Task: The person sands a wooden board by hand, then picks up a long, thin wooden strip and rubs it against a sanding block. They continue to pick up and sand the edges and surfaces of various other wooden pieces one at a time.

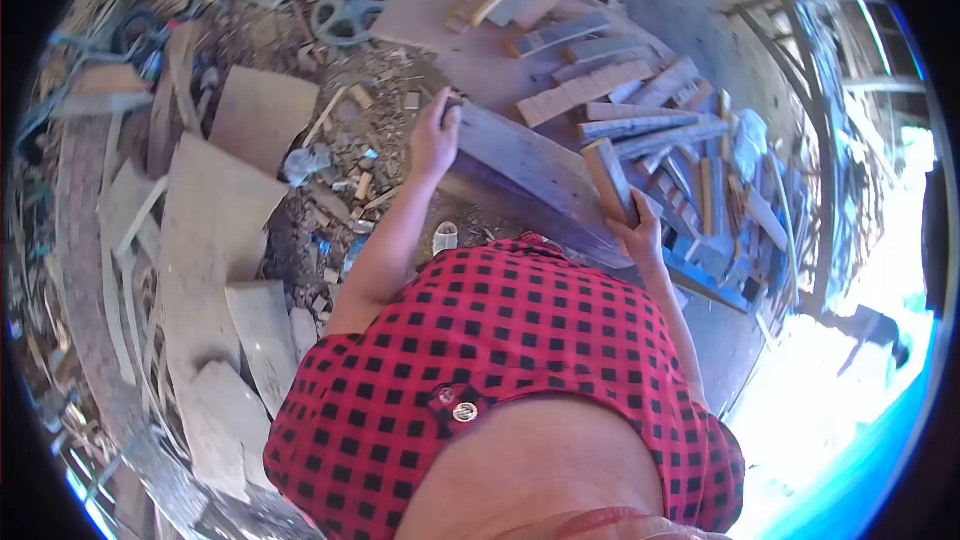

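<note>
A long, wide wooden board (530, 165) slants in front of my body, its far-left end up and its near end reaching toward my shirt. My left hand (436, 138) grips that far-left end, thumb on the face and fingers at the top edge. In my right hand (640, 232) is a short wooden block (607, 180), held by its lower end and tilted over the board's right part. Behind it lies a pile of cut wood pieces (655, 125), close to the block in this view.
Wood scraps and debris (365, 160) litter the ground at left. Large thin sheets (205, 240) lie farther left. A spoked wheel (350, 12) stands at the back. More cut blocks (565, 32) rest on a flat panel (430, 10). Timber posts (815, 130) rise at right.
</note>
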### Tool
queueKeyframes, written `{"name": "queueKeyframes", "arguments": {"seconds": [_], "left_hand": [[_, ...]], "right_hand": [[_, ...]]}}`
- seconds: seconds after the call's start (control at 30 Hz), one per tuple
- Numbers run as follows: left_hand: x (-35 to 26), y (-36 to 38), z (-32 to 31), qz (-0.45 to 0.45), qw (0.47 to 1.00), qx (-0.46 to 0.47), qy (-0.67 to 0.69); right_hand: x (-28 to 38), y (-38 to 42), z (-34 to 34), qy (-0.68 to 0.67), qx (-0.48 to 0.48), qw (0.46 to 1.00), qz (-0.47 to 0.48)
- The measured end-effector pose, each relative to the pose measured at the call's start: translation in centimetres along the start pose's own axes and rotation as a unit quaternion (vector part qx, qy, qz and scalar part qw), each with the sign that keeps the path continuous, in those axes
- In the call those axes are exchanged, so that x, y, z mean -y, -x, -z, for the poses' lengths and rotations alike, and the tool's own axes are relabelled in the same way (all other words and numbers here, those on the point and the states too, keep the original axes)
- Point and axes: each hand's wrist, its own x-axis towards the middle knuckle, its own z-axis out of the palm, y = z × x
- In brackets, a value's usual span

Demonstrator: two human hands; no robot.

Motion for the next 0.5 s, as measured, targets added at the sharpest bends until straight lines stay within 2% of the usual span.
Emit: {"name": "queueKeyframes", "arguments": {"seconds": [0.07, 0.1, 0.17, 0.2, 0.23, 0.33, 0.5], "left_hand": [[1.7, -0.2, 1.3, -0.044, 0.996, -0.047, 0.056], [-0.3, 0.8, -2.5, -0.040, 0.995, -0.036, 0.089], [0.0, 1.6, -1.3, -0.102, 0.993, -0.028, 0.057], [0.2, 1.7, -0.5, -0.139, 0.989, -0.031, 0.033], [0.2, 1.9, -0.5, -0.145, 0.988, -0.023, 0.037], [0.4, 2.2, -0.9, -0.153, 0.987, -0.032, 0.027], [-0.2, 2.8, -1.2, -0.133, 0.990, -0.030, -0.035]], "right_hand": [[0.4, 0.9, -0.6, -0.274, -0.031, 0.958, -0.082], [-1.3, 1.4, 4.4, -0.243, -0.046, 0.965, -0.091], [-0.7, 2.9, 5.0, -0.348, -0.071, 0.914, -0.197], [-0.9, 3.6, 4.4, -0.371, -0.070, 0.899, -0.221], [-1.1, 4.3, 4.1, -0.372, -0.080, 0.897, -0.224], [-0.5, 6.5, 2.6, -0.472, -0.073, 0.835, -0.273], [1.6, 7.0, -0.1, -0.541, -0.065, 0.797, -0.262]]}}
